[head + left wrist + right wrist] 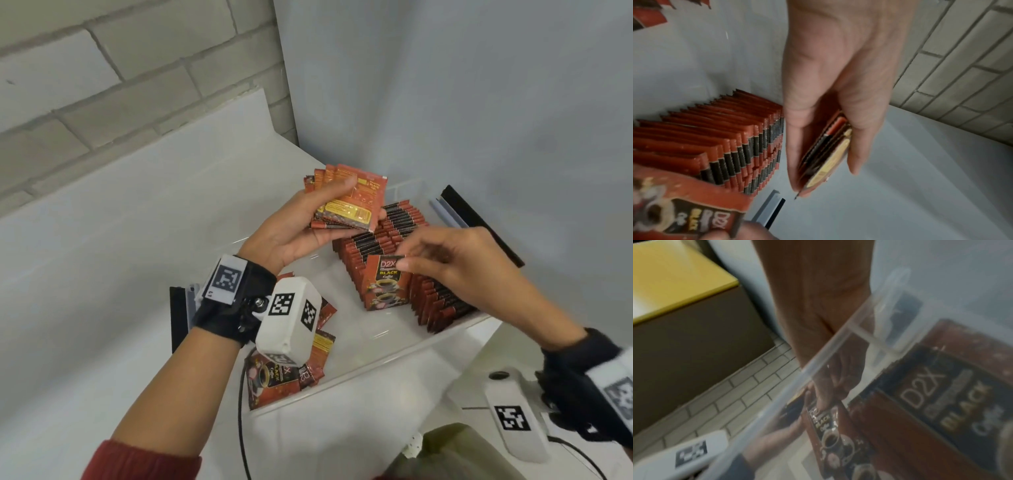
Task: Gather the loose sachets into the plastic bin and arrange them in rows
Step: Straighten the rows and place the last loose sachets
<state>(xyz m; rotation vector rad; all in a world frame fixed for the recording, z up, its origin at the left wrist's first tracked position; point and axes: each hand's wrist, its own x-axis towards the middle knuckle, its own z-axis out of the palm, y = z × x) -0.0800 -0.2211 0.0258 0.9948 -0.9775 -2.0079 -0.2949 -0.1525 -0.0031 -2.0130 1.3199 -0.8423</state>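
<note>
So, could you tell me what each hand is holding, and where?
Left hand: fanned stack of sachets, gripped across its lower half. Right hand: single sachet, pinched at its top edge.

Light was soft and even in the head view, with faint shadows on the white table [102, 240] and wide-angle bending at the edges. The right hand [455, 260] was slightly motion-blurred. The left wrist view was dimmer, its near sachet [684, 211] out of focus. The right wrist view was heavily smeared, with glare on the bin [818, 369] rim.
</note>
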